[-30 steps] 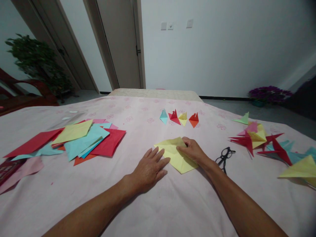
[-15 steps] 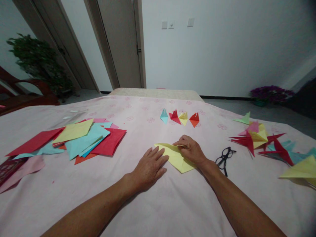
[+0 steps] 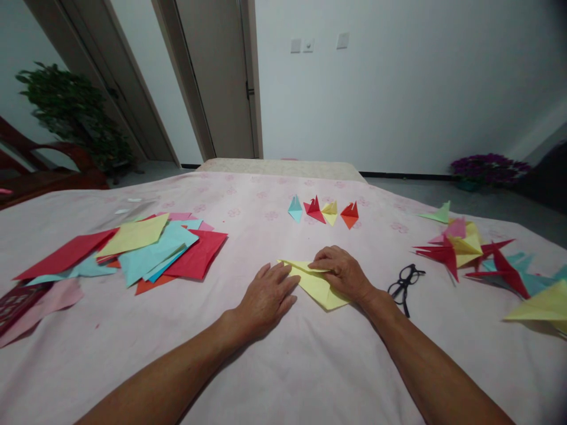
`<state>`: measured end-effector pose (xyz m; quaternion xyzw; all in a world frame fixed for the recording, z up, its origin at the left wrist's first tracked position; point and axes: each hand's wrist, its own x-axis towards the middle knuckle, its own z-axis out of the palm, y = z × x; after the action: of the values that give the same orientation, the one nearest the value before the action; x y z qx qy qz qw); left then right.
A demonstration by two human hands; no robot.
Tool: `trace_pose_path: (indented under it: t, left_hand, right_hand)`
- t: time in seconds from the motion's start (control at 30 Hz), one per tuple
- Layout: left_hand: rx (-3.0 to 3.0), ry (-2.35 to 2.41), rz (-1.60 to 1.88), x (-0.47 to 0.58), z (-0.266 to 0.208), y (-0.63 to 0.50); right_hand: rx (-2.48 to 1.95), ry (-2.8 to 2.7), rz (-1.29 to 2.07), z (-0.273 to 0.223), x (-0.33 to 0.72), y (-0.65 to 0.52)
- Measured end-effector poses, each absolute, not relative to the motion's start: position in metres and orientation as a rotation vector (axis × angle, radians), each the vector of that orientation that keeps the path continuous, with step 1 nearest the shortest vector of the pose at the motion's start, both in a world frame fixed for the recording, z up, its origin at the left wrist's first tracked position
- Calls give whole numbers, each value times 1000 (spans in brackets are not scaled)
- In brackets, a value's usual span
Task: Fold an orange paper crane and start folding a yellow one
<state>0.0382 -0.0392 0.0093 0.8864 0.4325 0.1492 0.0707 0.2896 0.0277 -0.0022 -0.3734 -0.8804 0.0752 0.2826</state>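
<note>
A partly folded sheet of yellow origami paper (image 3: 316, 287) lies on the tablecloth in front of me. My left hand (image 3: 267, 301) rests flat with fingers spread, its fingertips on the paper's left corner. Curled over the far right part is my right hand (image 3: 341, 273), gripping a narrow flap along the upper edge; the thumb and the paper's right end are partly hidden under it. Beyond the paper stand small folded cranes in a row: a light blue one (image 3: 295, 208), a red one (image 3: 315, 209), a yellow one (image 3: 330, 212) and an orange-red one (image 3: 349, 215).
A pile of coloured paper sheets (image 3: 153, 251) spreads over the left side. Black eyeglasses (image 3: 405, 283) lie right of my right hand. Farther right are several larger folded paper pieces (image 3: 469, 248). The pink-white tablecloth (image 3: 248, 236) covers the table.
The raised upper flap of the yellow paper now lies lower, folded toward me. My right fingers have moved slightly down with it; the left hand stays nearly still.
</note>
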Motion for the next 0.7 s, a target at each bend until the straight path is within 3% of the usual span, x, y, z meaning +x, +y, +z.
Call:
trace_pose_path:
  t: [0.7]
  left_hand:
    - [2673,1371,451,38,9,-32]
  right_hand:
    - [-929,-2384,155,-3,292,24]
